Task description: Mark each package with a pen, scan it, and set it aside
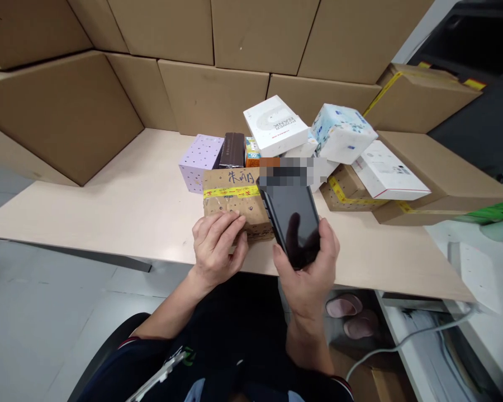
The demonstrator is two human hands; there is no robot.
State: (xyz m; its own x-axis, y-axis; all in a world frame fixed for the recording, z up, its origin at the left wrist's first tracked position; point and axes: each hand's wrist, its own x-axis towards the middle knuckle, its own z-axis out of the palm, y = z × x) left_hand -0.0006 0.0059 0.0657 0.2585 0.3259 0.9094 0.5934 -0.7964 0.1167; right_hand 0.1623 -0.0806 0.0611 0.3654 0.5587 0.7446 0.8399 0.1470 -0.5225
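My right hand (312, 262) is closed around the lower end of a black smartphone (291, 215). Its dark screen faces me and reflects a finger-like shape; the top end is pixelated. A small cardboard box (235, 204) with yellow tape and blue handwriting lies on the table just left of the phone. My left hand (218, 243) is closed on the near edge of this box, fingers bent over its top and thumb at the front. The phone's left side overlaps the right end of the box in view.
Behind the box stand a lilac dotted box (201, 159), a dark brown box (232, 149) and a white power bank box (276, 125). A tissue pack (342, 133) and a flat white box (389, 170) lie right. Large cartons (213, 95) wall the back of the table (151, 184).
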